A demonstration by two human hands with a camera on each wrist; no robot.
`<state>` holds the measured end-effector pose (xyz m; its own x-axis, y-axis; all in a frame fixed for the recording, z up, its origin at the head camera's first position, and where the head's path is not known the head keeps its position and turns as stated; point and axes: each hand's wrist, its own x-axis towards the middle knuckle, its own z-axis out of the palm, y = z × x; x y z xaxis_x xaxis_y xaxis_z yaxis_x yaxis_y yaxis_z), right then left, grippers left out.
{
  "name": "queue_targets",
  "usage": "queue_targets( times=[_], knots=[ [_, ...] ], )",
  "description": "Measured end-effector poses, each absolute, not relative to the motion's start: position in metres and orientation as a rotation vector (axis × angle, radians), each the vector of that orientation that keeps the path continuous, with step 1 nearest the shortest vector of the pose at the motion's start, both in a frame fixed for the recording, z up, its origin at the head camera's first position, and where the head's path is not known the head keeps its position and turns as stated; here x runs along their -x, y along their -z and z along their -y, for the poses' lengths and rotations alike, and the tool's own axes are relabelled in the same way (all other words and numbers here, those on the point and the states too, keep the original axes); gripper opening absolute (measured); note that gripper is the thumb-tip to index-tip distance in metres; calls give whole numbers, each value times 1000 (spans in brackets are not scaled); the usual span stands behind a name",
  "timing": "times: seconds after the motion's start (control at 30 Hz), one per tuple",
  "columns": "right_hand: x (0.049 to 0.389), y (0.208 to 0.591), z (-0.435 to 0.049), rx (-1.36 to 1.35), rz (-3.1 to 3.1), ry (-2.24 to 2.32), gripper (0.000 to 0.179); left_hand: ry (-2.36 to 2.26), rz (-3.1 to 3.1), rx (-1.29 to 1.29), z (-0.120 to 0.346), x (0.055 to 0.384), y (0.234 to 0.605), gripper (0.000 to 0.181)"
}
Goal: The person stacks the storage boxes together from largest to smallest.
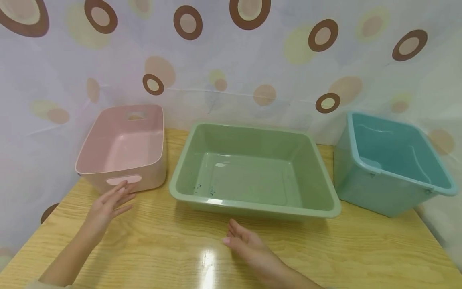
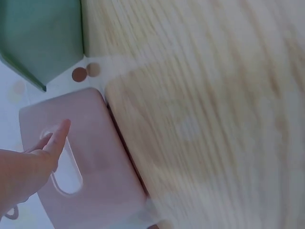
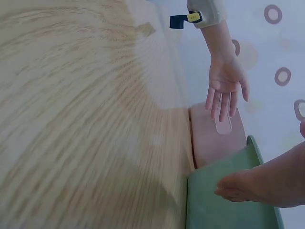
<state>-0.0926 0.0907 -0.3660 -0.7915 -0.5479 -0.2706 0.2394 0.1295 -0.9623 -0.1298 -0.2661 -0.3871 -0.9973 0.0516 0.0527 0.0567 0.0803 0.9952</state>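
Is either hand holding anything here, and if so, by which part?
Nothing is held. The left hand has its fingers extended near the pink bin; the right hand is empty, near the green basin.

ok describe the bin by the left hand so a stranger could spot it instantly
On the wooden table, go to the left end, by the spotted backdrop. There, just past the left hand, stands an open bin. Its pale pink colour and the oval slot in its near end set it apart from the green tub and the teal bin.
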Motion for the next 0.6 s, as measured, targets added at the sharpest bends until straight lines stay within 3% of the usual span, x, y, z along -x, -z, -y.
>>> queue_targets(
  times=[0.6],
  knots=[
    [102,369,-17,245,-1769,1764,79,2117,2331,-21,343,113,394,67]
  ],
)
